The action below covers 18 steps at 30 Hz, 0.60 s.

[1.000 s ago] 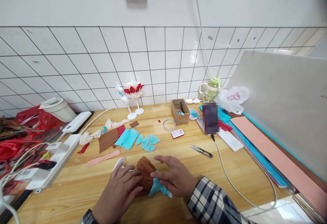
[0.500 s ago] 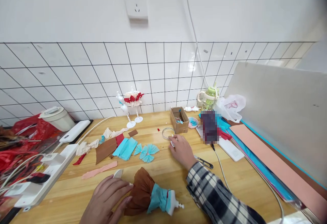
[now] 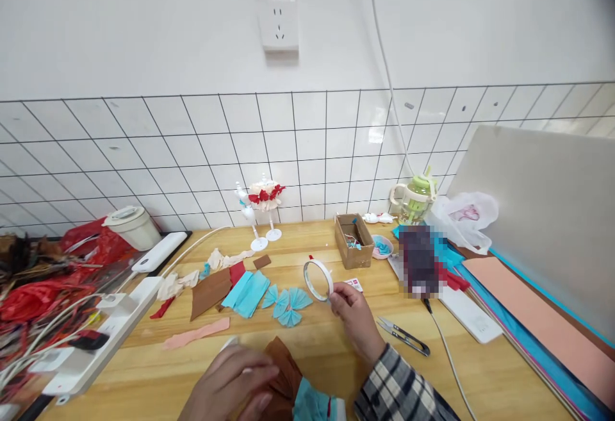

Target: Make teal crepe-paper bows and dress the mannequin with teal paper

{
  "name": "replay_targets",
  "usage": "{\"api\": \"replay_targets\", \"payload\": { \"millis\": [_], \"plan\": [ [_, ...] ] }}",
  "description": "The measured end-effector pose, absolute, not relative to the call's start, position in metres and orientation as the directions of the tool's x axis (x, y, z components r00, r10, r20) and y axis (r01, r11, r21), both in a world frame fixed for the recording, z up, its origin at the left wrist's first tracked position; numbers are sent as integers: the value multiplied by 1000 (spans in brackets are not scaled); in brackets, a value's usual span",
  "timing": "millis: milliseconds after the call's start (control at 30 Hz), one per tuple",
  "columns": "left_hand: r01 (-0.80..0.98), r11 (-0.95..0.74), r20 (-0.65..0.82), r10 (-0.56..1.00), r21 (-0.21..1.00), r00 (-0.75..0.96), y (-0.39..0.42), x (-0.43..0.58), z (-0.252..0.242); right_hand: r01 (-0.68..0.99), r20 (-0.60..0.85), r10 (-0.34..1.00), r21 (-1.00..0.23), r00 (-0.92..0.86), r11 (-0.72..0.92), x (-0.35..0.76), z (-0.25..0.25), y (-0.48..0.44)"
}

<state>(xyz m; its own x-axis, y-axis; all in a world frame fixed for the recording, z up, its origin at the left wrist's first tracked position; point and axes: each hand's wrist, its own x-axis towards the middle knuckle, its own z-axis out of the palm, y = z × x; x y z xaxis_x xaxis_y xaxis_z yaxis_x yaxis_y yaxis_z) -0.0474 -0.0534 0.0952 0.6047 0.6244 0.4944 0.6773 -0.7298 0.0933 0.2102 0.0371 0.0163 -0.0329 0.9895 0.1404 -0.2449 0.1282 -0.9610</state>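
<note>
My right hand [image 3: 354, 315] pinches the rim of a thin white tape roll [image 3: 318, 281], which is lifted off the table. Above the brown crepe-paper skirt [image 3: 282, 370] of a small dress form lying on its side, my left hand [image 3: 235, 379] is spread with its fingers apart; whether it touches the skirt I cannot tell. The form's blue paper bodice [image 3: 314, 402] runs off the lower edge of the view. Just beyond lie blue fan-shaped paper pieces [image 3: 288, 304] and a folded blue sheet [image 3: 246, 294]. Thread snips [image 3: 404, 335] rest to the right of my right hand.
Two white dress forms [image 3: 266, 216] stand near the wall, one dressed. A cardboard box [image 3: 355, 248], a small bowl [image 3: 382, 247] and a green-lidded bottle [image 3: 417, 198] are at the back right. A power strip [image 3: 103, 338] lies left, stacked paper [image 3: 538, 305] right.
My right hand has picked up the tape roll from the table and brought it nearer. My left hand has shifted right over the skirt. The view has tilted and turned slightly.
</note>
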Motion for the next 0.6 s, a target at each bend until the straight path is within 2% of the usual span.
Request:
{"api": "replay_targets", "payload": {
  "millis": [67, 133, 233, 300, 400, 500, 600],
  "plan": [
    [732, -671, 421, 701, 116, 576, -39, -25, 100, -465, 39, 984, -884, -175, -48, 207, 18, 24],
    [726, -680, 325, 713, 103, 621, -21, -6, 102, -580, 11, 959, -798, -284, -163, 203, 20, 16],
    [701, -700, 245, 709, 135, 661, -1, 10, 99, -642, 2, 936, -727, -353, -241, 197, 20, 14],
    [704, -688, 225, 724, 178, 651, 4, 11, 95, -629, 5, 938, -743, -346, -227, 195, 17, 16],
    [728, -660, 251, 748, 186, 615, 5, 3, 89, -482, 71, 956, -872, -284, -78, 191, 11, 18],
    [739, -670, 312, 719, 74, 621, 4, -7, 82, -164, 219, 952, -969, -214, 186, 188, 12, 15],
    [716, -696, 342, 663, -45, 666, 1, -9, 73, 260, 355, 925, -888, -137, 380, 184, 16, 9]
  ]
}}
